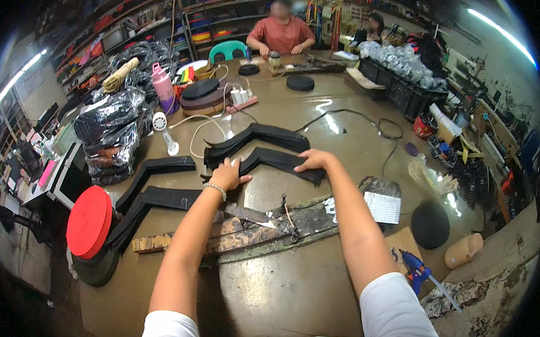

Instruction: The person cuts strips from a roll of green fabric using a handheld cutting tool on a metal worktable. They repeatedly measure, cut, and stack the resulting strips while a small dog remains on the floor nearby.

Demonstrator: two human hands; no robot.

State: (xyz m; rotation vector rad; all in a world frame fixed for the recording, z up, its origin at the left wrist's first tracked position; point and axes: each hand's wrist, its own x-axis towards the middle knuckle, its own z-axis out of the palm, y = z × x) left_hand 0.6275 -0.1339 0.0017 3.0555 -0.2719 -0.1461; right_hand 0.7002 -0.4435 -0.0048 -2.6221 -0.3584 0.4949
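Note:
Both hands are on a bent bundle of black strips [270,157] near the middle of the table. My left hand [230,174] has curled fingers around its left end; my right hand [312,159] grips its right end between thumb and fingers. A similar black bundle [277,136] lies just beyond. Two more bent bundles lie at the left, a farther one [166,163] and a nearer one [166,197]. A long, stained bar fixture [249,240] with a small upright post lies in front of my hands, beside a white gridded sheet [380,207].
Red [87,221] and black rolls [430,223] flank the work. A blue glue gun [415,268] lies lower right. Wrapped packs [106,125], a pink bottle [164,85], a white fan [166,134], cords and a crate [391,83] surround the area. A co-worker [281,33] is across the table [288,302].

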